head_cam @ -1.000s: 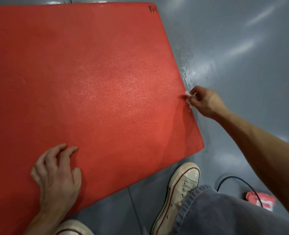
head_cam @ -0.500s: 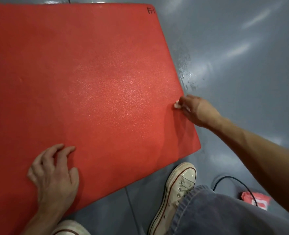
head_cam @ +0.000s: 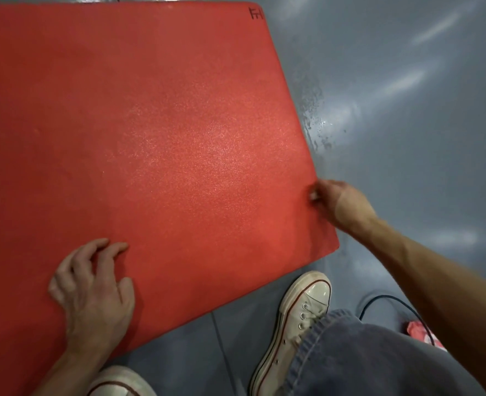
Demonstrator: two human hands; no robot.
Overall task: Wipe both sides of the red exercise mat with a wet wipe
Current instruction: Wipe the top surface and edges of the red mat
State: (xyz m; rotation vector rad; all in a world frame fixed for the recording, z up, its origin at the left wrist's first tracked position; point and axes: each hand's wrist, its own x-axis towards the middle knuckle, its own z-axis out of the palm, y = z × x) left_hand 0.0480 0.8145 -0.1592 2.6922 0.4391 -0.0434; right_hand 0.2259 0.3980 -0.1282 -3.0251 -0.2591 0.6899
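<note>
Wipe [head_cam: 312, 196] in right hand [head_cam: 339, 201] at mat [head_cam: 150, 138] edge

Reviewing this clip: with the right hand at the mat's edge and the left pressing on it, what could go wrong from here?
1. The right hand pinches only a small white scrap of wipe at the mat edge; it may slip out.
2. The floor beside that edge looks wet, so the mat could slide despite the left hand pressing down.
3. A black cable lies by the right shoe, a possible snag.
</note>
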